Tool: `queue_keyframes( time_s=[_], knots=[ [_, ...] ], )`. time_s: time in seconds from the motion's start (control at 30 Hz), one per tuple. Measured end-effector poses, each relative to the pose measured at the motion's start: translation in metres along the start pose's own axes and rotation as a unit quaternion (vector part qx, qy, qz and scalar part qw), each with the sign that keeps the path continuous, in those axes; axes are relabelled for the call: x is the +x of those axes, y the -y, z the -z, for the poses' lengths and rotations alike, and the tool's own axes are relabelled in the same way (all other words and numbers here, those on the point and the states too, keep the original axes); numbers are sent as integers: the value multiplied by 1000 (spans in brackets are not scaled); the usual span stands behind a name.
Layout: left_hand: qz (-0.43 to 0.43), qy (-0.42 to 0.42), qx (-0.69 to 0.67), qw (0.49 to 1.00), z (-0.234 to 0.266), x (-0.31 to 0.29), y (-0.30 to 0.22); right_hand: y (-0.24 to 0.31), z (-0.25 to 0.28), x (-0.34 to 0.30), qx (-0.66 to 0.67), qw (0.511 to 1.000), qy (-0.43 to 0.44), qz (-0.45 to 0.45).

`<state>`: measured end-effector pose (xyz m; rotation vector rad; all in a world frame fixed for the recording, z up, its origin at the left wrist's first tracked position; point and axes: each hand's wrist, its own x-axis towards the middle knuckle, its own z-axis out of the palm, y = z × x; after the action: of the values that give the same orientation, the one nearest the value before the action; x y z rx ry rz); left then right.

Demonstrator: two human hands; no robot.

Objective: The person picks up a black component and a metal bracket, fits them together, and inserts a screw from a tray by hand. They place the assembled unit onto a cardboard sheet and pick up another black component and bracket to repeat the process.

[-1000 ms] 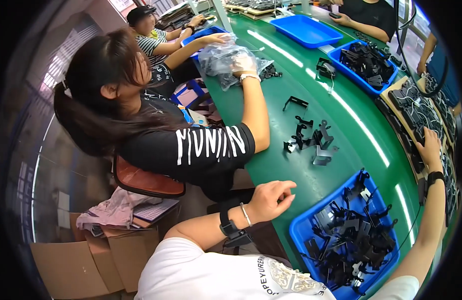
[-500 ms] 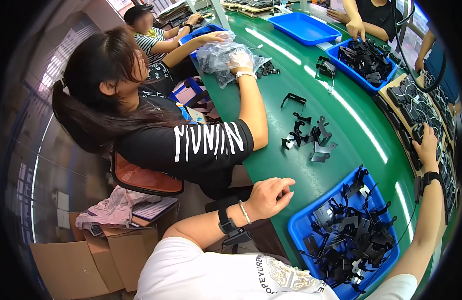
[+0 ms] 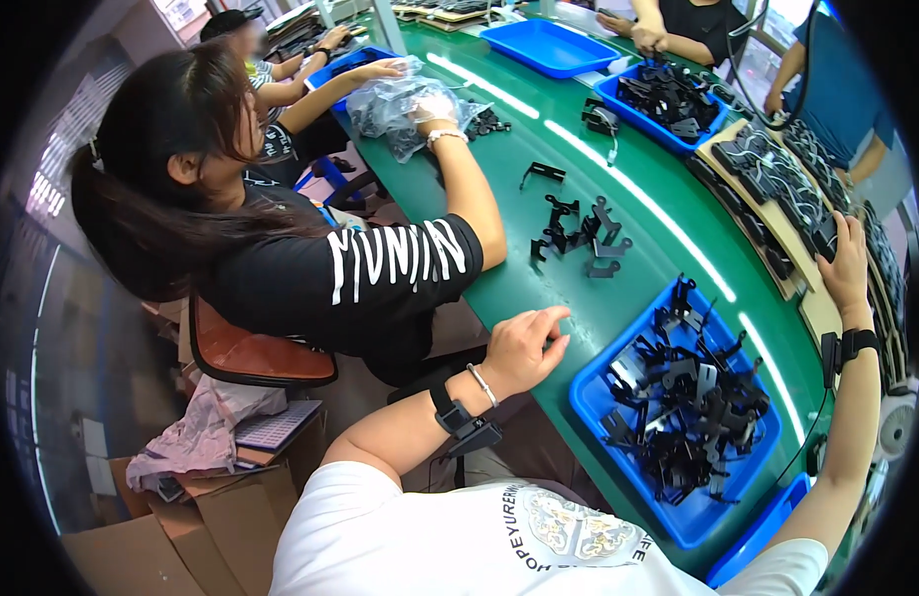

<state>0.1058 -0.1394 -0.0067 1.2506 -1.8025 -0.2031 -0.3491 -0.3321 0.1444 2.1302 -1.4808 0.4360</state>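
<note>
My left hand point(image 3: 527, 348) hovers above the near edge of the green table, left of a blue tray point(image 3: 576, 389). Its fingers are loosely bent, thumb and index finger apart, with nothing between them. Far to the right, my right hand point(image 3: 847, 266) has its fingers and thumb around a black box-shaped part point(image 3: 823, 236) on a wooden board. My fingers partly cover that part. Many black bent metal brackets point(image 3: 693, 407) lie heaped in the blue tray between my arms. More loose black brackets point(image 3: 582, 233) lie on the table beyond my left hand.
To my left a seated co-worker handles a clear plastic bag point(image 3: 405, 107). Across the table, another person's hand point(image 3: 650, 38) is over a blue tray point(image 3: 668, 141) of black parts. Wooden boards point(image 3: 743, 214) with wired black parts line the right. Another blue tray point(image 3: 767, 536) lies under my right forearm.
The whole view has shifted, so the table and trays appear further left. My right hand stays at the black part on the boards. My left hand remains raised, its thumb and index finger slightly further apart.
</note>
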Motion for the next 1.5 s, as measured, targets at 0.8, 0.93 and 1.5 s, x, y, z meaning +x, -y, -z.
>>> queue_keyframes(
  time_s=[0.8, 0.93, 1.5],
  knots=[
    [-5, 312, -754, 578, -26, -67, -164, 295, 166, -226, 256, 947, -71, -179],
    [104, 317, -723, 605, -28, -81, -166, 303, 155, -250, 241, 949, -55, -197],
    [314, 396, -613, 607, -15, -87, -150, 297, 135, -310, 442, 882, 21, -162]
  ],
)
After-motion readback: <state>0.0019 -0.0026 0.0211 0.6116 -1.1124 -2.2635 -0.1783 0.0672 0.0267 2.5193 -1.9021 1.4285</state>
